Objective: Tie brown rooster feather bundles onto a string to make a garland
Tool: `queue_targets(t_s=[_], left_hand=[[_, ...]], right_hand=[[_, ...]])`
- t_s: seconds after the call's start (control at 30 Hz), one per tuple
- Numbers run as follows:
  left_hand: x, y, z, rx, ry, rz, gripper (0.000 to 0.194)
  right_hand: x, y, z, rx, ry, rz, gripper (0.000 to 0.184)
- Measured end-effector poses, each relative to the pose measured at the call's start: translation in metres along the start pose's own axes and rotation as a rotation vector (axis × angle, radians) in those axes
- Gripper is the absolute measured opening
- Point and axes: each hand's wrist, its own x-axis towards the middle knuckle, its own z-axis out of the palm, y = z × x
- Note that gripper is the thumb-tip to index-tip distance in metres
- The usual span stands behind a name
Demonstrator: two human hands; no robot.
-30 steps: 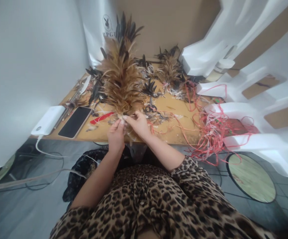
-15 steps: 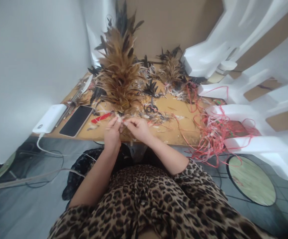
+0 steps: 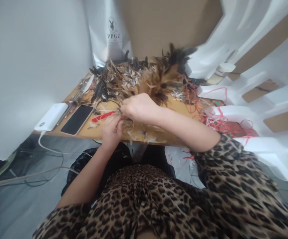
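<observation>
A big bundle of brown and black feathers (image 3: 156, 81) leans over to the right, its tips blurred by motion. My right hand (image 3: 140, 107) is closed at the lower end of this feather bundle and hides its base. Just left of it and lower, my left hand (image 3: 112, 130) is closed in a pinch, the fingertips close to the right hand. What the left fingers pinch is too small to make out. Beside them, on the tabletop, lies a flat red strip (image 3: 103, 117) with pale thin strands near it.
Loose feathers (image 3: 116, 78) cover the back of the wooden table (image 3: 158, 134). A phone (image 3: 77, 119) and a white power bank (image 3: 51, 117) with a cable lie left. Pink string (image 3: 218, 121) tangles over white foam (image 3: 233, 111) at right. A silver bag (image 3: 109, 49) stands behind.
The feather bundle has swung from upright down to the right, uncovering the silver bag. My right hand has moved up to its base, the forearm raised. My left hand has stayed nearly in place.
</observation>
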Motion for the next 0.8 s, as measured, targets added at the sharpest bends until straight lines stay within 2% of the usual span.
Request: queue_targets(t_s=[0.13,0.33,0.43,0.5,0.57,0.67,0.73,0.8], left_hand=[[0.000,0.006,-0.004,0.051,-0.071,0.066,0.025],[0.003,0.011,-0.011,0.088,-0.091,0.079,0.028],[0.003,0.011,-0.012,0.100,-0.146,0.124,0.024],[0.003,0.008,-0.014,0.152,-0.173,0.168,0.021],[0.002,0.003,-0.019,0.226,-0.194,0.204,0.022],[-0.002,-0.009,-0.035,0.333,-0.237,0.255,0.025],[-0.004,-0.017,-0.051,0.377,-0.282,0.286,0.028],[-0.005,-0.021,-0.067,0.389,-0.293,0.255,0.028]], right_hand=[[0.028,0.013,-0.006,-0.045,0.004,-0.018,0.017],[0.051,0.027,0.008,0.027,-0.101,0.006,0.005],[0.060,0.030,0.015,0.116,-0.111,0.014,0.008],[0.067,0.040,0.020,0.215,-0.091,0.029,0.015],[0.072,0.061,0.021,0.351,-0.057,0.038,0.021],[0.064,0.106,0.013,0.535,0.022,0.101,0.022],[0.046,0.137,-0.001,0.609,0.135,0.241,0.021],[0.019,0.163,-0.018,0.665,0.300,0.401,0.023]])
